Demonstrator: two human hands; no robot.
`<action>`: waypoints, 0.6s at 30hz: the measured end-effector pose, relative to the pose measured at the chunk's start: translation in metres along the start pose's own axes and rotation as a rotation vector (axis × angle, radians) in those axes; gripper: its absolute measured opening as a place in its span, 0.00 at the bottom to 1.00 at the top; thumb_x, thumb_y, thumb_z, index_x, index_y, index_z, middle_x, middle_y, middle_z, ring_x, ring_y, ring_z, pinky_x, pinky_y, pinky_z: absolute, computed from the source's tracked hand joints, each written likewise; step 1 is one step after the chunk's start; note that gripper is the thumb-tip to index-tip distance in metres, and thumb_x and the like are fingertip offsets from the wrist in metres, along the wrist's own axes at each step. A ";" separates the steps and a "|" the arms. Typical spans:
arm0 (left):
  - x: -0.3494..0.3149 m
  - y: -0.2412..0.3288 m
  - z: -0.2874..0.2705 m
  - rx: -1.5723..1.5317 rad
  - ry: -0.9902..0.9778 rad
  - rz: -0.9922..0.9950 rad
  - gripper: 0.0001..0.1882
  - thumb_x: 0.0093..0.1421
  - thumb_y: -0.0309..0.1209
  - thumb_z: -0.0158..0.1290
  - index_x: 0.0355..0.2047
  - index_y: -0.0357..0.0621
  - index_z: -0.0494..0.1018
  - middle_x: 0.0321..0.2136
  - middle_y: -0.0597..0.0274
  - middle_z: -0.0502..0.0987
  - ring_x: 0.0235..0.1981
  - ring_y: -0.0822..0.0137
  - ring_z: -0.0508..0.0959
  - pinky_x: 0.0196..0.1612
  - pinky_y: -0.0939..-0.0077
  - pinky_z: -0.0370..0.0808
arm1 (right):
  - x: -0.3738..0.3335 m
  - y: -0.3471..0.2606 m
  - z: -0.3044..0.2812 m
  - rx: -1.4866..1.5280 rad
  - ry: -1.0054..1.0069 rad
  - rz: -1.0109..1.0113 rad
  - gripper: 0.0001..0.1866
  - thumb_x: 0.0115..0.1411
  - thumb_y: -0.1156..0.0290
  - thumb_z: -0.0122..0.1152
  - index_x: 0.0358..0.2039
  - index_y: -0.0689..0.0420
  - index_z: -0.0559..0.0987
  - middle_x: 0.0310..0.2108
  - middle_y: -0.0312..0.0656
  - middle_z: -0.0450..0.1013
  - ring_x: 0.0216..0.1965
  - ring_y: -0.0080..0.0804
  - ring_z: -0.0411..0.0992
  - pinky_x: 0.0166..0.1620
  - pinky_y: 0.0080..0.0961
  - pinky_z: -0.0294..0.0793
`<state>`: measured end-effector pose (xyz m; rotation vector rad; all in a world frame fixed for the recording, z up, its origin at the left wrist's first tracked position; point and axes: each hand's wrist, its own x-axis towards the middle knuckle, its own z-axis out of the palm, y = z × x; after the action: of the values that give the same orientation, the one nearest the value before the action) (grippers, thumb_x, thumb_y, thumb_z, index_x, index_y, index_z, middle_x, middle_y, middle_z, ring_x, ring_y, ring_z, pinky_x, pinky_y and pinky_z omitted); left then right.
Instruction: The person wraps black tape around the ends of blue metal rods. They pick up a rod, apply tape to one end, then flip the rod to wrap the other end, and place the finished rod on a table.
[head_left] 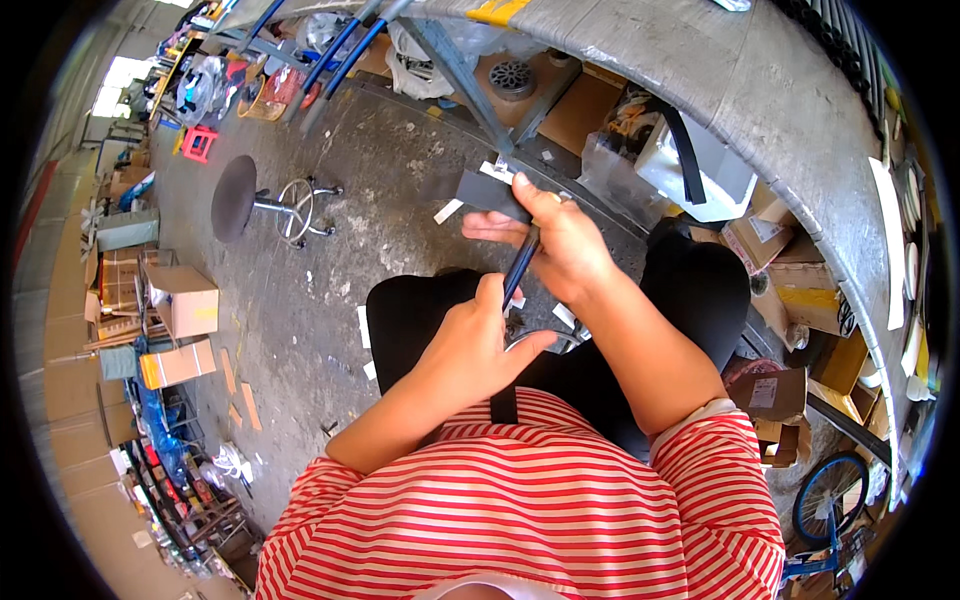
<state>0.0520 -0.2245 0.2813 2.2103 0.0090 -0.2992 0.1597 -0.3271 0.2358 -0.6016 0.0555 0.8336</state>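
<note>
A slim black tube (521,266) slants between my two hands above my lap. My left hand (478,345) is wrapped around its lower part, with the thumb sticking out to the side. Higher up and to the right, my right hand (562,235) pinches a dark grey flat rectangular piece (490,195) under its thumb, right at the tube's upper end. Whether that piece is wrapped onto the tube or only lies against it, I cannot tell. The right palm hides part of the tube.
A grey workbench (640,50) curves along the far and right side, with a white container (700,165) and cardboard boxes (765,235) beneath it. A round stool (235,198) stands on the floor at left. More cartons (183,300) and a wheel (830,495) lie farther out.
</note>
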 end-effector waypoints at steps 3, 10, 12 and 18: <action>0.003 -0.017 -0.009 -0.960 -0.384 -0.311 0.13 0.55 0.34 0.52 0.28 0.45 0.58 0.08 0.72 0.56 0.06 0.78 0.60 0.09 0.85 0.57 | 0.002 0.000 -0.001 0.039 -0.118 -0.051 0.23 0.60 0.56 0.47 0.37 0.68 0.71 0.33 0.53 0.73 0.40 0.47 0.71 0.50 0.38 0.66; 0.001 -0.004 -0.007 -0.532 -0.174 -0.324 0.12 0.55 0.31 0.52 0.31 0.41 0.60 0.10 0.72 0.61 0.06 0.79 0.60 0.08 0.89 0.55 | 0.007 0.000 -0.002 0.041 -0.009 -0.086 0.19 0.62 0.62 0.45 0.37 0.70 0.69 0.28 0.51 0.72 0.37 0.46 0.73 0.46 0.40 0.72; -0.002 -0.008 -0.007 -0.815 -0.288 -0.376 0.11 0.55 0.31 0.51 0.30 0.42 0.60 0.09 0.72 0.59 0.05 0.79 0.59 0.07 0.88 0.54 | 0.005 -0.004 0.004 0.008 0.091 -0.014 0.19 0.62 0.63 0.45 0.38 0.71 0.69 0.28 0.52 0.72 0.37 0.46 0.73 0.45 0.40 0.72; 0.001 -0.022 -0.014 -1.508 -0.561 -0.461 0.10 0.57 0.31 0.49 0.28 0.44 0.59 0.08 0.74 0.55 0.03 0.78 0.58 0.06 0.86 0.54 | 0.010 0.002 -0.008 0.069 -0.405 -0.160 0.23 0.61 0.55 0.44 0.38 0.65 0.73 0.34 0.51 0.73 0.41 0.45 0.71 0.52 0.40 0.64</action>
<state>0.0536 -0.2005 0.2717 0.5672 0.3256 -0.8158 0.1661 -0.3238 0.2250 -0.3584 -0.3279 0.7809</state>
